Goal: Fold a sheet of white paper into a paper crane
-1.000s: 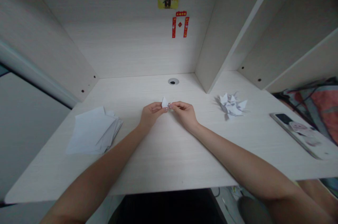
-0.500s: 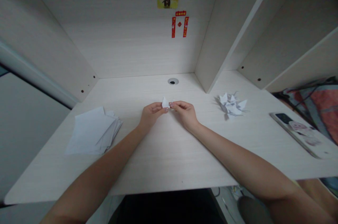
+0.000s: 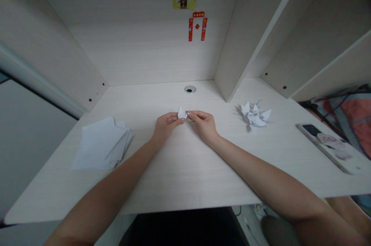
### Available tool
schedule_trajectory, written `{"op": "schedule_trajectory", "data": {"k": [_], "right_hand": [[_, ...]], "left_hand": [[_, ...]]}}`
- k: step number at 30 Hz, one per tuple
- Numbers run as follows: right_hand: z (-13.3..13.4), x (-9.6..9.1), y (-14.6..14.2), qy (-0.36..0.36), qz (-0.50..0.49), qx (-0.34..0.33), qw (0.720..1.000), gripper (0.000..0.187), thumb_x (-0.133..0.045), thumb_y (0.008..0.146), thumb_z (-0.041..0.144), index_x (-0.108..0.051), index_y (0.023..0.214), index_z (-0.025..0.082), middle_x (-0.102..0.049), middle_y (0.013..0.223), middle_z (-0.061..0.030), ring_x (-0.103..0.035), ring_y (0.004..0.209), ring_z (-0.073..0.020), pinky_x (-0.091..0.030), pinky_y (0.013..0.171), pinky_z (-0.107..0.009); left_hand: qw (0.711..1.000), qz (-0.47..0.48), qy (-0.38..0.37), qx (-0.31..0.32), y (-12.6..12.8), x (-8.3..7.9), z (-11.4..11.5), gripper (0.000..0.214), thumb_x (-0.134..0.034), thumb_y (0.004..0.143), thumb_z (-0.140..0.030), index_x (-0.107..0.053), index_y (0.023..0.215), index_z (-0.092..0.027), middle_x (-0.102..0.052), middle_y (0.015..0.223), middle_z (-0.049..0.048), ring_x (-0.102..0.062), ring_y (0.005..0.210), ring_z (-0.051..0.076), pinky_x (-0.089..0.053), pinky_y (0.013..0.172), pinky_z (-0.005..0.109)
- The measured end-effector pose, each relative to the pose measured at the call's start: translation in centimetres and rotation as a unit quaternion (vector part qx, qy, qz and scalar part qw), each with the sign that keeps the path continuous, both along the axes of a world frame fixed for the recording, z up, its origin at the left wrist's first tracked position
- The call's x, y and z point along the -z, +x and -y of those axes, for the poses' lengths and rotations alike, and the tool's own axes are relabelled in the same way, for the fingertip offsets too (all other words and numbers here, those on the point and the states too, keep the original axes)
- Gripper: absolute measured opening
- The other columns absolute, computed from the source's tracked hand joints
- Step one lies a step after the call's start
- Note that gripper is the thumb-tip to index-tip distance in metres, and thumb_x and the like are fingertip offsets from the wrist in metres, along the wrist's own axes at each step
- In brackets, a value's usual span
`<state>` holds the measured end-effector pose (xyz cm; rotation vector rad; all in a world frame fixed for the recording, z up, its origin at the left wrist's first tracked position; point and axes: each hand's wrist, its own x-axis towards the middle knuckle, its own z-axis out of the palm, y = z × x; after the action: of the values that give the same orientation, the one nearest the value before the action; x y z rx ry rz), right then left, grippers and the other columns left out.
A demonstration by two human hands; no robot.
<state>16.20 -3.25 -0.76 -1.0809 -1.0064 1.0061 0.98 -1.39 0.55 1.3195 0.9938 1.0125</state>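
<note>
Between my hands is a small folded piece of white paper [image 3: 181,113], with a pointed tip standing up. My left hand [image 3: 166,125] pinches it from the left between thumb and fingers. On the other side my right hand [image 3: 204,123] has its thumb and forefinger closed on the paper's right edge. Fingertips hide the lower part of the paper. Several folded white paper cranes [image 3: 255,116] lie in a cluster to the right of my hands. To the left is a loose stack of white paper sheets [image 3: 98,141].
A phone [image 3: 327,147] with a sticker on its back lies at the right of the desk [image 3: 174,184]. Behind it is a red and grey fabric item [image 3: 355,116]. An upright panel [image 3: 232,56] stands at the back right, near a round cable hole [image 3: 190,89].
My right fingertips have shifted very slightly at the paper's right edge. Both hands otherwise keep their place and their hold.
</note>
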Motion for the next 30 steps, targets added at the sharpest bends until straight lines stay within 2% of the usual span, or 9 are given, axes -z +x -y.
{"op": "schedule_trajectory", "data": {"k": [9,19,25,30], "right_hand": [[0.04,-0.16,-0.05,0.008,-0.001,0.002,1.0,0.017,-0.071,0.066,0.036,-0.074,0.074,0.021,-0.072,0.073,-0.003,-0.062,0.07,-0.0169,-0.046,0.069,-0.03],[-0.33,0.13,0.25,0.015,0.002,0.014,1.0,0.02,-0.07,0.068,0.039,-0.073,0.073,0.021,-0.071,0.072,-0.0031,-0.06,0.069,-0.0162,-0.045,0.066,-0.029],[-0.27,0.16,0.12,0.009,0.039,-0.044,0.998,0.029,-0.071,0.066,0.04,-0.073,0.086,0.019,-0.072,0.086,-0.0047,-0.06,0.07,-0.0157,-0.044,0.064,-0.027],[-0.07,0.31,-0.12,0.021,0.069,-0.103,0.992,0.025,-0.071,0.066,0.041,-0.07,0.072,0.016,-0.069,0.074,-0.0044,-0.059,0.066,-0.0151,-0.042,0.061,-0.026]], "left_hand": [[1.0,-0.002,0.003,-0.004,-0.07,0.15,0.0,0.03,-0.075,0.062,-0.033,-0.069,0.087,-0.018,-0.073,0.084,0.0046,-0.065,0.076,0.016,-0.048,0.079,0.03],[1.0,-0.001,-0.002,0.0,-0.01,-0.06,0.12,0.034,-0.077,0.058,-0.035,-0.069,0.086,-0.017,-0.073,0.084,0.0064,-0.066,0.076,0.018,-0.049,0.08,0.033],[1.0,-0.006,0.004,-0.021,-0.07,0.16,0.11,0.042,-0.076,0.06,-0.034,-0.066,0.097,-0.016,-0.072,0.08,0.0042,-0.066,0.073,0.017,-0.049,0.074,0.029],[0.996,-0.067,0.062,-0.023,-0.18,0.08,0.44,0.047,-0.071,0.067,-0.033,-0.059,0.111,-0.02,-0.071,0.074,0.0008,-0.066,0.069,0.015,-0.049,0.067,0.025]]}}
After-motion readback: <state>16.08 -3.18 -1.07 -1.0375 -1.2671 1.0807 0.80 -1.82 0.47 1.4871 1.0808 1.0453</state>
